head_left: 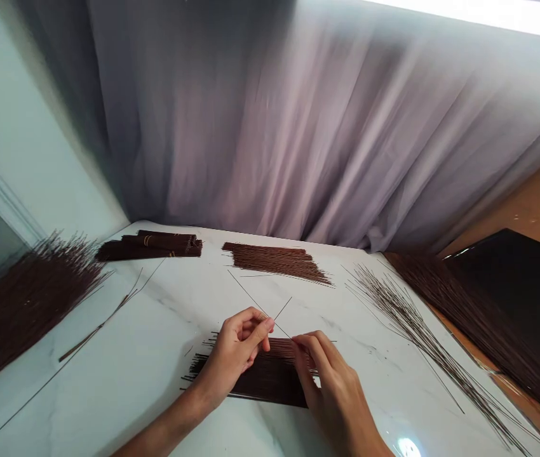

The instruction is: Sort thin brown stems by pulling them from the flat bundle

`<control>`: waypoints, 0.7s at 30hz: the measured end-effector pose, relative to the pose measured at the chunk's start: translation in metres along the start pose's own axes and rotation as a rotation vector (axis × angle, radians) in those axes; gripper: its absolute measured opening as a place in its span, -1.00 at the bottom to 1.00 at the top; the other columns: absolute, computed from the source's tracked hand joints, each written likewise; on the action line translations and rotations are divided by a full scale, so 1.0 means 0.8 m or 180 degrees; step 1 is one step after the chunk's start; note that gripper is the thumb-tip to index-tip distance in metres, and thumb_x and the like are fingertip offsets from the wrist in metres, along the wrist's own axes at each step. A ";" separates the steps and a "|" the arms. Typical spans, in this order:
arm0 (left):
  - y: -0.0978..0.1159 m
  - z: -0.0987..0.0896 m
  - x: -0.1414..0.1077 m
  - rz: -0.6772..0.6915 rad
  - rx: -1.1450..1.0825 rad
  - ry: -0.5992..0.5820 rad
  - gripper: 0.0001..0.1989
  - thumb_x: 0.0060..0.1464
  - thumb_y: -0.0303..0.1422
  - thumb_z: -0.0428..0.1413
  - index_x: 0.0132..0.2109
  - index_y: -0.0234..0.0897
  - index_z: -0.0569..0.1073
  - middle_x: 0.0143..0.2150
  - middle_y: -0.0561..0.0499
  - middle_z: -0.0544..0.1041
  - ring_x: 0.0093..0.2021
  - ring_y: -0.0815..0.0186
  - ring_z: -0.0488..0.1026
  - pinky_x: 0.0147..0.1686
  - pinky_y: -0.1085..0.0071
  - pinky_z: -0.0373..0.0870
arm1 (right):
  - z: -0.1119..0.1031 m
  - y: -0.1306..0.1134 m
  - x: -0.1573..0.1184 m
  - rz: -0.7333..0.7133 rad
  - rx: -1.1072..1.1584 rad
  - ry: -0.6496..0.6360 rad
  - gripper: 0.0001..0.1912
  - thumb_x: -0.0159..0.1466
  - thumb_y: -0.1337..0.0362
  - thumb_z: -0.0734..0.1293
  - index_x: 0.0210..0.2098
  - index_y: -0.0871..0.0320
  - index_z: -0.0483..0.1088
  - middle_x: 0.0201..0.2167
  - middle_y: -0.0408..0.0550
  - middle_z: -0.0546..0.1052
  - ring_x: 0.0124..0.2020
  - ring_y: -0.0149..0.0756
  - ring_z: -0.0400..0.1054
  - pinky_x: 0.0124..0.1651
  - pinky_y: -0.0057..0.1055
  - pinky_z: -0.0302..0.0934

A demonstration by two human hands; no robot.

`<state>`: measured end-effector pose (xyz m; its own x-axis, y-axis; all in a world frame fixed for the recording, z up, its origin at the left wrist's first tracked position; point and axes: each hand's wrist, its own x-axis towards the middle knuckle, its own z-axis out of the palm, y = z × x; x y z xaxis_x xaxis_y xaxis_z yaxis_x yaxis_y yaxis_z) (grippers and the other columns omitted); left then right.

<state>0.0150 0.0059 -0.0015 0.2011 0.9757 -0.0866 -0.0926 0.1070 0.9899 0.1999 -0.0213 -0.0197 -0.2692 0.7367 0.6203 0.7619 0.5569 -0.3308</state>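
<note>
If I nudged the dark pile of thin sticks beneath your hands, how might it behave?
The pile would likely spread apart, since uneven ends poke out on its left side. Lying low and flat, it probably wouldn't tip. Its sticks look very thin, so each is perhaps light and easily bent or snapped.

Glare top right — hotspot on tabletop, curtain blurred
</note>
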 end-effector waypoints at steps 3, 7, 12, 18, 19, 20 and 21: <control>0.002 0.001 -0.002 -0.0083 -0.0134 -0.0081 -0.65 0.21 -0.05 0.18 -0.28 -0.28 0.44 -0.51 0.19 0.33 -0.63 0.56 0.01 -0.70 0.67 -0.14 | -0.003 -0.002 0.001 -0.0003 -0.0021 -0.0042 -0.81 0.47 0.38 0.11 -0.16 0.10 0.34 -0.35 -0.09 0.45 -0.45 -0.37 0.40 -0.45 -0.49 0.27; 0.002 0.000 -0.003 0.0014 0.0025 -0.0131 -0.66 0.27 -0.06 0.12 -0.23 -0.28 0.45 -0.58 0.21 0.31 -0.65 0.55 -0.01 -0.71 0.65 -0.12 | -0.007 -0.005 0.004 -0.0004 -0.0101 -0.0116 -0.81 0.47 0.37 0.11 -0.17 0.10 0.33 -0.35 -0.08 0.46 -0.44 -0.35 0.42 -0.44 -0.49 0.28; -0.001 -0.002 -0.002 0.0127 0.0145 -0.0140 -0.63 0.27 -0.03 0.10 -0.24 -0.27 0.44 -0.51 0.19 0.33 -0.66 0.54 0.07 -0.76 0.65 0.03 | -0.007 -0.006 0.005 0.0010 -0.0128 -0.0134 -0.80 0.48 0.35 0.10 -0.20 0.09 0.33 -0.37 -0.07 0.46 -0.46 -0.36 0.42 -0.48 -0.51 0.26; 0.002 -0.001 -0.002 0.0212 0.0108 -0.0170 -0.66 0.31 -0.07 0.09 -0.25 -0.28 0.45 -0.45 0.15 0.36 -0.58 0.52 0.16 -0.68 0.66 0.12 | -0.007 -0.007 0.004 0.0113 0.0000 -0.0185 -0.80 0.48 0.33 0.11 -0.20 0.08 0.33 -0.36 -0.08 0.46 -0.46 -0.36 0.41 -0.48 -0.50 0.27; 0.003 -0.001 -0.003 0.0192 0.0097 -0.0165 -0.66 0.31 -0.07 0.10 -0.25 -0.28 0.45 -0.45 0.15 0.35 -0.57 0.52 0.16 -0.66 0.66 0.11 | -0.007 -0.008 0.004 0.0133 0.0019 -0.0202 -0.80 0.48 0.33 0.11 -0.20 0.08 0.33 -0.36 -0.09 0.46 -0.46 -0.36 0.41 -0.48 -0.50 0.26; 0.004 -0.001 -0.004 0.0168 0.0084 -0.0162 -0.66 0.30 -0.08 0.10 -0.25 -0.28 0.45 -0.45 0.15 0.35 -0.56 0.51 0.15 -0.65 0.66 0.09 | -0.007 -0.008 0.004 0.0157 0.0038 -0.0212 -0.81 0.48 0.33 0.11 -0.20 0.08 0.32 -0.36 -0.09 0.46 -0.47 -0.36 0.40 -0.48 -0.49 0.26; 0.005 -0.001 -0.004 0.0144 0.0070 -0.0160 -0.66 0.30 -0.08 0.11 -0.25 -0.28 0.45 -0.46 0.15 0.34 -0.55 0.51 0.14 -0.64 0.66 0.08 | -0.007 -0.008 0.003 0.0178 0.0058 -0.0219 -0.81 0.48 0.33 0.11 -0.20 0.08 0.32 -0.36 -0.09 0.45 -0.47 -0.35 0.40 -0.48 -0.49 0.25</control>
<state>0.0129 0.0032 0.0026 0.2458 0.9686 -0.0367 -0.0814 0.0584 0.9950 0.1975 -0.0252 -0.0120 -0.2667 0.7911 0.5504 0.7662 0.5205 -0.3769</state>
